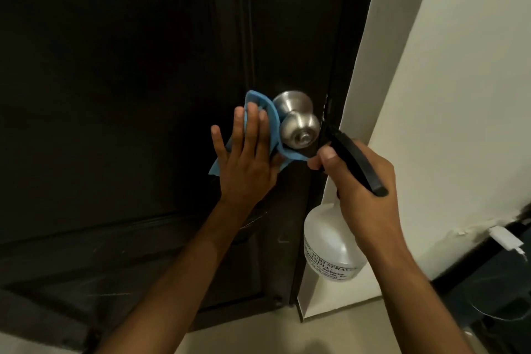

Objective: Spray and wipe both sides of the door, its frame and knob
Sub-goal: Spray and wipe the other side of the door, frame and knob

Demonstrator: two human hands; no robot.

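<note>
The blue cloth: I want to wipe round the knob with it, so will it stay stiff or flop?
Probably floppy: the blue cloth folds and droops below the left hand beside the knob. It looks thin and light, so it should wrap easily, but loose corners may slip.

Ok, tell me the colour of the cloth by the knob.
Blue; the cloth shows best in the head view.

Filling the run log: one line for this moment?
left hand: presses blue cloth beside steel knob | right hand: grips white spray bottle | dark door: shut
</note>
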